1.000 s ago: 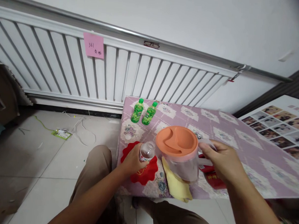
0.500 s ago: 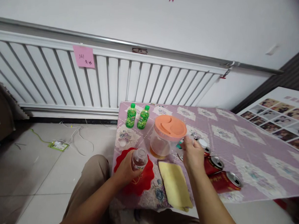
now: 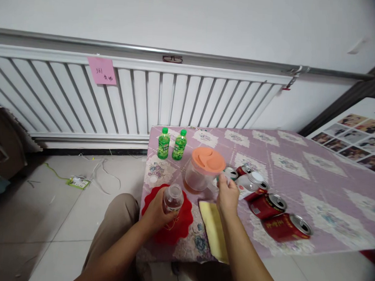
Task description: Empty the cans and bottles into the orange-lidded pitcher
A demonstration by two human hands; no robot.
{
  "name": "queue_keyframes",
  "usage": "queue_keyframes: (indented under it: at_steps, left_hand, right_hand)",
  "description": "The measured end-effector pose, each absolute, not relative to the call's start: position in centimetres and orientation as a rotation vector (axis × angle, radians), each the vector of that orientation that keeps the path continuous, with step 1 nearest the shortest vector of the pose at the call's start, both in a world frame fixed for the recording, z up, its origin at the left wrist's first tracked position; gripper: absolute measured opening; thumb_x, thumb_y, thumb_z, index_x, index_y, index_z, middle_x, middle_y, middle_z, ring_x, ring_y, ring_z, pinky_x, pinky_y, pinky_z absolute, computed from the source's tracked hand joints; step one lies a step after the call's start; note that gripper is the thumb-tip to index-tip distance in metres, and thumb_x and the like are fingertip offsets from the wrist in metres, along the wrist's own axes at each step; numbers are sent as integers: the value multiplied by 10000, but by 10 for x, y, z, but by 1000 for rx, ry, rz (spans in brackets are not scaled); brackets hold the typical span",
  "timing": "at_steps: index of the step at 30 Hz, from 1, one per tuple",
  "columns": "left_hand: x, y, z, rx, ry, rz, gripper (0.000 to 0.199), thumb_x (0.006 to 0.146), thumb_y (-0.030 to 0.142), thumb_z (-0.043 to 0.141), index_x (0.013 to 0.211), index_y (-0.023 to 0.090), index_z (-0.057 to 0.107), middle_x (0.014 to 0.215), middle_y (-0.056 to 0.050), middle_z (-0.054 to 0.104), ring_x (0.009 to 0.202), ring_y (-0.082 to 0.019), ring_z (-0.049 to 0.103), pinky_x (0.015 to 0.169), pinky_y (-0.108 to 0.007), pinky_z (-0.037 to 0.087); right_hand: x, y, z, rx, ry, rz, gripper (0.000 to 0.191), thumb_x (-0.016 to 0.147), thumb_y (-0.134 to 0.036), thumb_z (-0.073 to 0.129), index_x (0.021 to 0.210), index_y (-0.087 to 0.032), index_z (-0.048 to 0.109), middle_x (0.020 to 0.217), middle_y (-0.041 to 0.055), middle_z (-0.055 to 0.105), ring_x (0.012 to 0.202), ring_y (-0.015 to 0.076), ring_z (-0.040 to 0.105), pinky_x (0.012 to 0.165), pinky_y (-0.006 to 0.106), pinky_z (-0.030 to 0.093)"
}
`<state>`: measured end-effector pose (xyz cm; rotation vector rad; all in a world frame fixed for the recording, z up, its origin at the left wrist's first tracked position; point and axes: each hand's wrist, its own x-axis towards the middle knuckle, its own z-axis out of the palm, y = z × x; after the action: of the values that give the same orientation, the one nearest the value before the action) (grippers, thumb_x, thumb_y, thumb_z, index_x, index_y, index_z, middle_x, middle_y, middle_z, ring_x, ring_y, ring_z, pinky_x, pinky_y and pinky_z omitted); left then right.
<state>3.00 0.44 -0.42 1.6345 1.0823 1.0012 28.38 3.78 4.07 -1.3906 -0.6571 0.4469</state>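
Pitcher (image 3: 200, 177) | right grip (image 3: 229, 196) clamped on handle (image 3: 213, 186), arm (image 3: 245, 250) extended forward | left grip (image 3: 157, 212) wrapped around clear bottle (image 3: 174, 198)

Orange jug lid (image 3: 208, 160), red mat (image 3: 181, 225), yellow cloth (image 3: 214, 230), purple tablecloth (image 3: 269, 155) with pale floral diamonds

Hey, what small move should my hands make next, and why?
I'd probably loosen your right hand from the pitcher: the pitcher looks upright and seems to rest on the tablecloth, while your left hand holds the uncapped bottle over the red mat.
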Motion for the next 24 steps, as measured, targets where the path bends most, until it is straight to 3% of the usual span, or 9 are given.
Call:
queue_keyframes:
  at_steps: [4,7,10,18,24]
  left_hand:
    - [30,4,-4,1640,1094,1002,718,664,183,789,1310,206,477,1245,-91,647,1142,-250,639,1026,-394,506]
    - [30,2,-4,1629,1087,1013,732,660,176,792,1316,212,468,1246,-94,650,1127,-248,649,998,-382,523]
    - [29,1,-1,1652,1089,1009,735,655,180,788,1311,207,458,1264,-91,636,1138,-241,645,1001,-376,519]
    - [26,-7,26,1735,1158,951,696,655,186,794,1283,183,493,1266,-91,655,1184,-246,620,1043,-365,479]
    - [28,-7,26,1702,1127,960,755,659,158,787,1347,202,478,1295,-80,651,1259,-254,580,1116,-401,429]
  right_hand:
    - [285,28,44,-1350,-691,449,455,641,-560,745,867,-175,660,772,-5,643,733,157,575,709,299,477]
    - [283,7,41,-1307,-644,376,542,669,-533,730,1077,-198,608,960,12,642,875,163,595,825,321,480]
    - [271,-25,35,-1294,-595,340,500,737,-508,693,1124,-212,581,1059,37,633,944,172,606,859,333,478]
    - [221,-91,24,-1431,-736,602,355,717,-526,703,853,-200,667,796,29,682,750,195,616,718,327,502]
    - [208,-93,29,-1444,-821,700,355,717,-541,698,816,-201,673,721,15,673,666,186,595,636,303,491]
